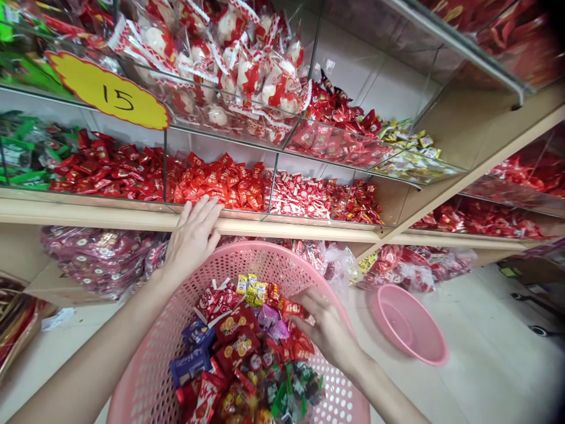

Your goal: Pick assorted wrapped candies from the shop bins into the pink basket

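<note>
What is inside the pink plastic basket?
Wrapped sweets in red, blue and yellow packets lie in the pink plastic basket; lower layers and its bottom are covered from view.

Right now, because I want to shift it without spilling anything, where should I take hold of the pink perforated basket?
Probably best by the far rim of the pink perforated basket, coming down from above with your left hand, which is closest. That rim arc is bare and stands clear of the wrapped sweets heaped inside, while the thin, holed walls look a weaker hold.
</note>
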Demonstrator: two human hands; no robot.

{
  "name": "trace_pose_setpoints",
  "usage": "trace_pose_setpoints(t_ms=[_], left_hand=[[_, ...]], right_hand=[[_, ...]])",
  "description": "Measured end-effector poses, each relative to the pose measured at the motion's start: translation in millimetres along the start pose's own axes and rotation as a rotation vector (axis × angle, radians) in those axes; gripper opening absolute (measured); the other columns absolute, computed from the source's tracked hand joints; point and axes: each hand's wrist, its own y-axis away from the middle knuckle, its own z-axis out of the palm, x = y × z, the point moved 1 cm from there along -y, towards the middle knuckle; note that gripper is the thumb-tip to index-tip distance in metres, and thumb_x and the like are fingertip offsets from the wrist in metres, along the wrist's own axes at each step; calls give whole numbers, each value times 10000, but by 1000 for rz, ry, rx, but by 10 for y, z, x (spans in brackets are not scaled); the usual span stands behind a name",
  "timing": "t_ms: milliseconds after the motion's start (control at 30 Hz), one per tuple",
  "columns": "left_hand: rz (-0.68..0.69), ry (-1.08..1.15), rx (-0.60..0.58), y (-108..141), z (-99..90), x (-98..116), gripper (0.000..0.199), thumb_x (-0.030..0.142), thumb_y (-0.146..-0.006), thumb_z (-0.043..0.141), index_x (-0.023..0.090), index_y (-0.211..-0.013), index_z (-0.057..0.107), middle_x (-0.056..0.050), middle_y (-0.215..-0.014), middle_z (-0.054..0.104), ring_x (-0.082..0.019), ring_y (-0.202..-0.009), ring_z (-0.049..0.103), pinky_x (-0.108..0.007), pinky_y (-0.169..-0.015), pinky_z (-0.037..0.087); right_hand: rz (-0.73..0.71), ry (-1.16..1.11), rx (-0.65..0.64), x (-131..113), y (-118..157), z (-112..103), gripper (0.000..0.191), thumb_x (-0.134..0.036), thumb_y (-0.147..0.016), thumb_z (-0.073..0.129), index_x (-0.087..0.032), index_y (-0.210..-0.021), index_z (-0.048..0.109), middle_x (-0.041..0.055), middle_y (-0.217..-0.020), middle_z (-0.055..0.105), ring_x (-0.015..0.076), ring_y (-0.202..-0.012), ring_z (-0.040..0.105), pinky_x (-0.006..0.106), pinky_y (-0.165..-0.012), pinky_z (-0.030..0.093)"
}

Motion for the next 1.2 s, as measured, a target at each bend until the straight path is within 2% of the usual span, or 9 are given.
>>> trace_pose_setpoints(t_ms=[133, 300, 700, 1200], left_hand=[[-2, -3, -8, -2, -5, 6, 505, 204, -885, 413, 139, -1386, 428, -126, -1464, 428, -268, -1401, 305, -526, -1172, 201], [-11, 13, -9, -9, -4, 8, 502, 204, -884, 414, 145, -1383, 433, -127, -1464, 427, -269, -1402, 303, -537, -1171, 198], [-4, 19, -9, 1, 15, -16, 524, 201, -877, 426, 158, -1399, 415, -119, -1471, 419, -264, -1406, 296, -534, -1174, 189], [-3, 14, -19, 2, -3, -5, 530, 196, -879, 428, 170, -1408, 401, -111, -1474, 417, -263, -1406, 298, -531, -1174, 195]], right_hand=[[81, 117, -255, 61, 125, 144, 145, -131, -848, 542, -185, -982, 552, 81, -987, 617, 218, -909, 600, 336, -759, 483], [58, 279, -379, 58, 234, 296, 148, -98, -801, 553, -190, -915, 576, 75, -995, 620, 223, -928, 585, 324, -775, 461], [58, 516, -431, -50, 200, 366, 231, -82, -825, 510, -192, -1004, 604, 80, -1083, 632, 242, -986, 585, 346, -817, 446], [53, 564, -411, -74, 201, 374, 220, -155, -791, 639, -193, -1005, 604, 72, -1092, 626, 266, -1015, 577, 365, -806, 448]])
